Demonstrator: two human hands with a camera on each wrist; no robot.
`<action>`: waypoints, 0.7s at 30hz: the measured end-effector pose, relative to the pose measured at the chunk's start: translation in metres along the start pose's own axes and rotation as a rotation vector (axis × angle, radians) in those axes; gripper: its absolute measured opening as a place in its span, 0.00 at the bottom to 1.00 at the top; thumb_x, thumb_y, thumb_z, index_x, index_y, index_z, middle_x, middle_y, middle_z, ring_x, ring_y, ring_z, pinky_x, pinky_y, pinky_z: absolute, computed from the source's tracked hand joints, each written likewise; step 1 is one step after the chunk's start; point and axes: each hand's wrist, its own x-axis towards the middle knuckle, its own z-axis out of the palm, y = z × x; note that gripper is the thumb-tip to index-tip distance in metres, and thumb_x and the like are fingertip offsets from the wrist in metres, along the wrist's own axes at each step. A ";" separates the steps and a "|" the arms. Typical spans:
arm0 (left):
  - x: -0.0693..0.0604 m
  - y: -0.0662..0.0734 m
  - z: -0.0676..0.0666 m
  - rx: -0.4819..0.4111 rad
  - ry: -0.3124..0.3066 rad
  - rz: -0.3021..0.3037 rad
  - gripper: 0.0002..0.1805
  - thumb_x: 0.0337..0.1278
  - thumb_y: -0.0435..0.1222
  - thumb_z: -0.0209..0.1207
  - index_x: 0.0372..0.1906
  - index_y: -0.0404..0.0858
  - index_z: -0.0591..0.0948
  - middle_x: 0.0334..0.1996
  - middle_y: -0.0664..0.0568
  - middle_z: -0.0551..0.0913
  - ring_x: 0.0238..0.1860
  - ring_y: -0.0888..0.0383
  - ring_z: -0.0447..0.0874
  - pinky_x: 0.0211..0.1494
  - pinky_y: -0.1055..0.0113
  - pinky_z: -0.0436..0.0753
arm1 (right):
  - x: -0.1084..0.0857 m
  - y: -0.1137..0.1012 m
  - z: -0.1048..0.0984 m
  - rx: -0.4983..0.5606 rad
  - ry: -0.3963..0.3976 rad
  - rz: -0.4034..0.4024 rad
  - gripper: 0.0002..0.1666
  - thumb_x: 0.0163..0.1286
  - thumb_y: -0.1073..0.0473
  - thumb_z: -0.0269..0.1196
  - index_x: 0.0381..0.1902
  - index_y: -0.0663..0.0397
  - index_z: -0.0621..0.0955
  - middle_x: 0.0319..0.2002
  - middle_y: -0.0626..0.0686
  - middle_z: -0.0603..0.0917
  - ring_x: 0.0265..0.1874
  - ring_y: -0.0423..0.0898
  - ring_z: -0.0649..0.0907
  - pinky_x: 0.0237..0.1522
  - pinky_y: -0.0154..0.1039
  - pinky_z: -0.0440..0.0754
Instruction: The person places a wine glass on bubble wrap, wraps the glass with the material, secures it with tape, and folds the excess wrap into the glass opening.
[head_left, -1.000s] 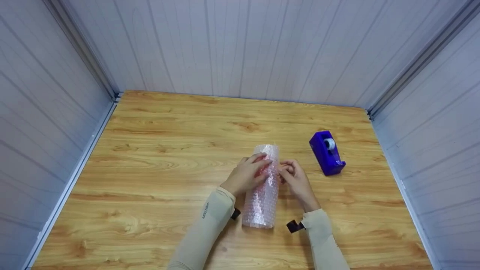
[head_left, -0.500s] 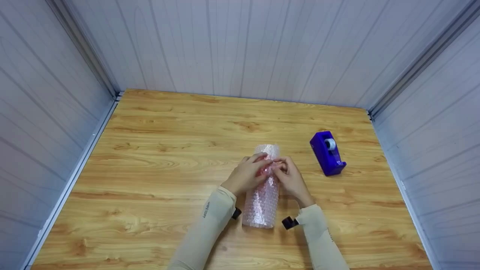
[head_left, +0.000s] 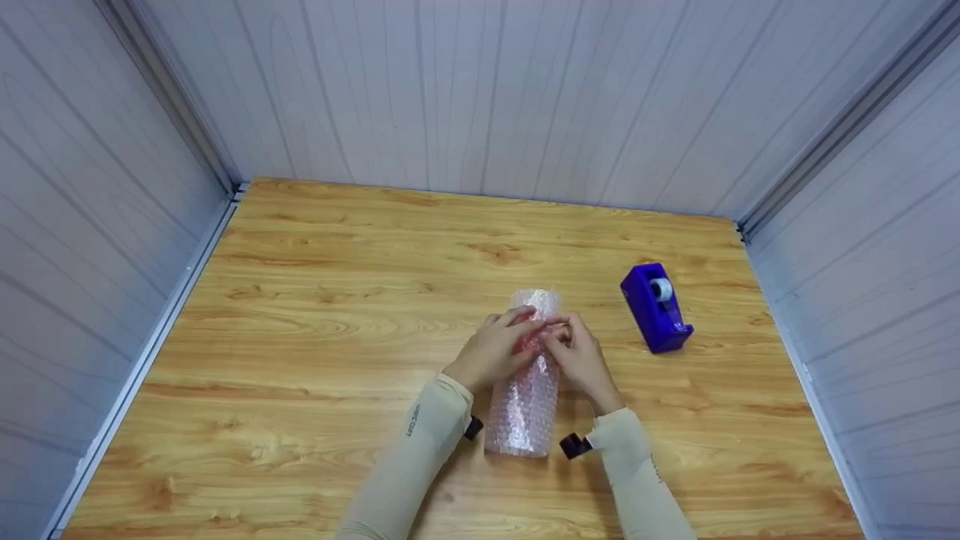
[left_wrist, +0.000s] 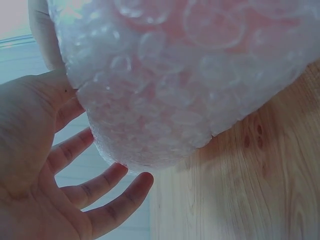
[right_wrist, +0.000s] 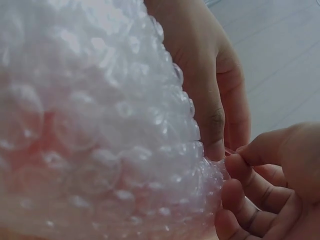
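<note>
A cylindrical bundle in clear bubble wrap [head_left: 521, 420] lies lengthwise on the table, with something pinkish-red showing through the layers. My left hand [head_left: 489, 351] lies over its upper left side, fingers curved round it; in the left wrist view those fingers [left_wrist: 107, 187] touch the wrap's edge. At the bundle's right side, my right hand [head_left: 586, 364] has thumb and forefinger together. Between them the right wrist view shows the edge of a thin clear strip [right_wrist: 229, 150], which looks like tape, close against the wrap. The left fingertips are right beside it.
A blue tape dispenser [head_left: 654, 311] with a white-cored roll stands to the right of the bundle. Pale panel walls [head_left: 465, 97] close off the back and both sides of the wooden table [head_left: 337, 262].
My right hand has moved left, from beside the bundle onto its upper right side near the left fingertips. The left hand and the bundle have stayed in place.
</note>
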 end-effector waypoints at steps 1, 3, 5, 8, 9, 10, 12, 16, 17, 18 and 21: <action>0.000 0.000 0.000 0.000 0.001 -0.001 0.26 0.69 0.47 0.60 0.70 0.51 0.75 0.72 0.53 0.67 0.63 0.42 0.71 0.61 0.50 0.77 | 0.001 0.001 0.000 -0.004 0.004 0.002 0.14 0.71 0.69 0.61 0.53 0.69 0.74 0.29 0.59 0.82 0.24 0.42 0.75 0.26 0.30 0.71; 0.000 0.000 0.000 0.001 0.000 -0.004 0.26 0.69 0.47 0.60 0.69 0.51 0.76 0.72 0.53 0.67 0.63 0.42 0.71 0.61 0.50 0.77 | 0.001 0.001 0.001 -0.017 0.014 0.004 0.14 0.71 0.68 0.62 0.52 0.66 0.75 0.28 0.56 0.82 0.24 0.42 0.76 0.26 0.30 0.72; 0.000 0.000 0.000 0.003 -0.001 -0.004 0.26 0.69 0.46 0.60 0.69 0.50 0.76 0.72 0.52 0.67 0.64 0.42 0.71 0.62 0.49 0.76 | 0.002 0.002 0.002 -0.036 0.028 0.008 0.14 0.70 0.67 0.64 0.51 0.63 0.76 0.27 0.52 0.82 0.25 0.42 0.76 0.26 0.30 0.72; -0.001 0.001 -0.001 0.004 -0.003 -0.012 0.26 0.69 0.46 0.60 0.70 0.50 0.75 0.73 0.52 0.67 0.65 0.41 0.70 0.62 0.48 0.76 | 0.002 0.001 0.003 -0.084 0.047 -0.006 0.13 0.68 0.66 0.65 0.49 0.62 0.77 0.25 0.49 0.81 0.26 0.42 0.77 0.28 0.31 0.73; -0.001 0.001 -0.001 0.003 -0.004 -0.015 0.26 0.69 0.46 0.60 0.70 0.50 0.75 0.73 0.52 0.66 0.65 0.41 0.70 0.62 0.48 0.76 | 0.002 0.000 0.004 -0.098 0.053 -0.012 0.14 0.68 0.66 0.65 0.49 0.61 0.77 0.25 0.48 0.81 0.26 0.43 0.77 0.29 0.32 0.73; -0.001 0.002 -0.001 0.002 -0.005 -0.018 0.27 0.69 0.46 0.61 0.70 0.50 0.75 0.73 0.52 0.66 0.65 0.41 0.70 0.62 0.48 0.76 | 0.002 0.000 0.004 -0.112 0.058 -0.016 0.14 0.67 0.66 0.65 0.49 0.61 0.77 0.25 0.47 0.81 0.26 0.43 0.77 0.29 0.32 0.72; -0.002 0.002 -0.001 0.003 -0.006 -0.016 0.27 0.68 0.46 0.61 0.70 0.51 0.75 0.73 0.52 0.67 0.64 0.41 0.70 0.62 0.48 0.76 | 0.002 0.001 0.004 -0.137 0.067 -0.028 0.15 0.67 0.66 0.66 0.49 0.61 0.77 0.24 0.46 0.81 0.27 0.43 0.77 0.31 0.33 0.73; -0.002 0.003 -0.001 0.011 -0.001 0.003 0.26 0.69 0.45 0.60 0.70 0.50 0.75 0.72 0.52 0.67 0.64 0.41 0.71 0.62 0.49 0.76 | 0.001 0.002 0.004 -0.161 0.074 -0.026 0.16 0.67 0.65 0.66 0.51 0.60 0.77 0.24 0.47 0.81 0.28 0.43 0.77 0.34 0.35 0.73; -0.002 0.003 0.000 0.013 0.000 0.008 0.26 0.69 0.45 0.60 0.70 0.50 0.75 0.72 0.52 0.67 0.64 0.41 0.71 0.62 0.49 0.76 | 0.001 0.002 0.003 -0.165 0.074 -0.022 0.16 0.67 0.65 0.66 0.51 0.60 0.77 0.24 0.47 0.81 0.28 0.43 0.77 0.33 0.36 0.73; -0.002 0.003 0.000 0.014 0.001 0.009 0.26 0.69 0.45 0.60 0.70 0.49 0.75 0.72 0.52 0.67 0.64 0.41 0.71 0.62 0.49 0.76 | 0.001 0.002 0.003 -0.167 0.075 -0.015 0.16 0.67 0.64 0.67 0.51 0.60 0.77 0.24 0.47 0.81 0.27 0.43 0.77 0.33 0.36 0.73; -0.002 0.003 0.000 0.013 0.003 0.008 0.26 0.69 0.45 0.61 0.69 0.50 0.76 0.72 0.51 0.67 0.64 0.41 0.71 0.62 0.50 0.76 | 0.002 0.001 0.002 -0.194 0.072 0.011 0.16 0.68 0.62 0.67 0.51 0.59 0.77 0.24 0.47 0.81 0.25 0.43 0.77 0.31 0.36 0.74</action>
